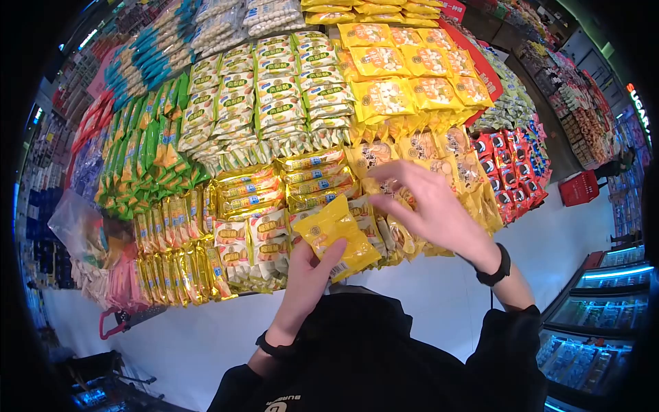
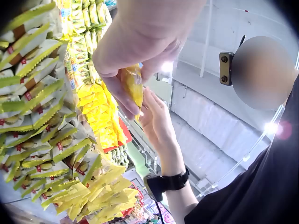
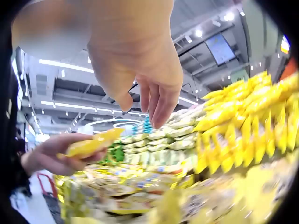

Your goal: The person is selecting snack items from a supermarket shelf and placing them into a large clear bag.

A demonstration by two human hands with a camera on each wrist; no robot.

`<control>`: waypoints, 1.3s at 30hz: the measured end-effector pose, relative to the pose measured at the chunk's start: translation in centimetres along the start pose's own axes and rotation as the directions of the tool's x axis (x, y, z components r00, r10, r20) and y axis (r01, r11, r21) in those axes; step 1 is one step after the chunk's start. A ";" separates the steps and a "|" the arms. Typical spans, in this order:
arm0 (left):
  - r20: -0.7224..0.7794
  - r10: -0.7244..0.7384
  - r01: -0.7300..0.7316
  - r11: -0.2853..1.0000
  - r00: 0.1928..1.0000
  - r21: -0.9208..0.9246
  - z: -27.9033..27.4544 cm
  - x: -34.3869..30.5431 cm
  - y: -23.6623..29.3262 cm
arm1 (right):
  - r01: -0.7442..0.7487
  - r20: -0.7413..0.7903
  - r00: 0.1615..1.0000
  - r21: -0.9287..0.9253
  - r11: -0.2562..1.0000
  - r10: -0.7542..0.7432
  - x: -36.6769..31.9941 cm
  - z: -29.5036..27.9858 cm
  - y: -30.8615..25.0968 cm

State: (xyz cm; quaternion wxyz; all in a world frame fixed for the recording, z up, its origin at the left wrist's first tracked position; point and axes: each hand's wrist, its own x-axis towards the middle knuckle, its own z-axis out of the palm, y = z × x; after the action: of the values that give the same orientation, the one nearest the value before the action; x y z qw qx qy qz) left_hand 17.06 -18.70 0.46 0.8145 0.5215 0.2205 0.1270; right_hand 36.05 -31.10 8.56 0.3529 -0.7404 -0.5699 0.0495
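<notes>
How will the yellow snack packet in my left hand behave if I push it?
The yellow snack packet would probably give a little, as its film looks creased. Its glossy surface could be slippery in your left hand. Looking flattish from the right wrist, it seems unlikely to roll.

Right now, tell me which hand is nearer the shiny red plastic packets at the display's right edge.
Right. The right hand hovers left of the red packets; the left hand, farther left, holds a yellow plastic packet.

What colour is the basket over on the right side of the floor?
The basket is red; it shows best in the head view.
</notes>
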 end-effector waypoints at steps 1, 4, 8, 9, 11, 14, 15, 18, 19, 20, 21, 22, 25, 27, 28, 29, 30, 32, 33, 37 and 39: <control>-0.020 -0.015 0.014 1.000 1.000 -0.023 0.0 -0.1 0.0 | 0.149 -0.101 0.981 -0.174 0.973 -0.168 1.1 -0.5 1.5; 0.013 -0.120 0.120 0.993 0.993 0.016 -0.1 -0.8 0.3 | 0.178 -0.140 0.953 -0.462 0.869 -0.270 4.4 -1.9 5.1; -0.009 -0.116 0.116 0.992 0.993 -0.040 -0.4 -1.7 0.2 | 0.213 -0.120 0.934 -0.571 0.793 -0.337 6.8 -1.5 9.3; -0.023 -0.120 0.119 0.992 0.993 -0.051 -0.5 -2.0 0.5 | 0.218 -0.093 0.940 -0.576 0.788 -0.328 6.9 -1.5 9.8; -0.043 -0.119 0.116 0.991 0.992 -0.066 -1.0 -2.3 0.6 | 0.199 -0.105 0.942 -0.588 0.784 -0.317 7.0 -1.4 10.4; -0.048 -0.107 0.103 0.991 0.993 -0.080 -1.7 -2.6 0.5 | 0.190 -0.122 0.941 -0.580 0.792 -0.315 7.4 -1.4 10.9; -0.046 -0.099 0.094 0.992 0.994 -0.087 -1.7 -2.5 0.5 | 0.190 -0.134 0.935 -0.590 0.784 -0.327 7.3 -1.3 10.9; -0.064 -0.054 0.052 0.998 0.996 -0.043 -1.8 -2.5 0.4 | 0.171 -0.201 0.920 -0.569 0.805 -0.338 6.3 -1.5 6.9; -0.071 -0.033 0.032 0.999 0.997 -0.020 -1.7 -2.4 0.3 | 0.185 -0.206 0.928 -0.470 0.863 -0.311 5.6 -1.6 4.7; -0.092 -0.025 0.023 0.999 0.995 -0.023 -1.6 -2.3 0.3 | 0.192 -0.207 0.937 -0.364 0.911 -0.280 4.5 -1.4 2.7; -0.111 -0.019 0.016 1.000 0.994 -0.024 -1.5 -2.1 0.4 | 0.181 -0.135 0.967 -0.239 0.954 -0.217 3.0 -0.9 0.9; -0.127 -0.010 0.007 1.000 0.992 -0.024 -1.4 -2.0 0.4 | 0.155 -0.055 0.985 -0.113 0.981 -0.162 1.5 -0.1 -0.7; -0.137 0.068 -0.065 0.998 0.988 0.024 -1.1 -1.3 0.4 | 0.141 0.074 0.987 0.032 0.990 -0.143 -2.0 3.1 -4.1; -0.138 0.124 -0.122 0.992 0.983 0.024 -1.2 -0.9 -0.4 | 0.204 0.035 0.979 -0.038 0.978 -0.203 -3.4 6.0 -4.0; -0.142 0.150 -0.149 0.989 0.978 0.024 -1.3 -0.8 -0.7 | 0.156 -0.010 0.988 -0.004 0.988 -0.156 -3.6 6.9 -3.8; -0.137 0.181 -0.169 0.981 0.974 0.095 -1.2 -0.6 -0.8 | 0.112 -0.052 0.992 0.031 0.993 -0.111 -3.7 7.6 -3.4; -0.131 0.212 -0.189 0.968 0.969 0.164 -1.1 -0.4 -0.8 | 0.070 -0.092 0.994 0.069 0.995 -0.064 -3.6 8.0 -3.3; -0.138 0.304 -0.262 0.930 0.943 0.258 -0.7 -0.1 -1.0 | -0.062 -0.085 0.993 0.235 0.970 0.084 -3.4 8.4 -3.6; -0.150 0.367 -0.316 0.905 0.918 0.284 -0.3 0.1 -1.1 | -0.126 -0.072 0.985 0.315 0.940 0.157 -3.3 8.6 -3.7; -0.197 0.507 -0.374 0.801 0.839 0.467 0.1 0.1 0.4 | -0.252 0.016 0.932 0.745 0.617 0.361 -3.4 10.8 -2.7; -0.206 0.539 -0.341 0.739 0.817 0.581 -0.3 0.0 0.9 | -0.264 0.076 0.919 0.848 0.461 0.386 -3.3 11.1 -2.1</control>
State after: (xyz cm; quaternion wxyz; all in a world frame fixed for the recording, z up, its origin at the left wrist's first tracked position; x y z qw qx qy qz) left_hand 16.94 -18.06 1.18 0.5332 0.7258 0.2599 0.3485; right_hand 27.97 -28.65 0.41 0.6852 -0.5723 -0.2983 0.3377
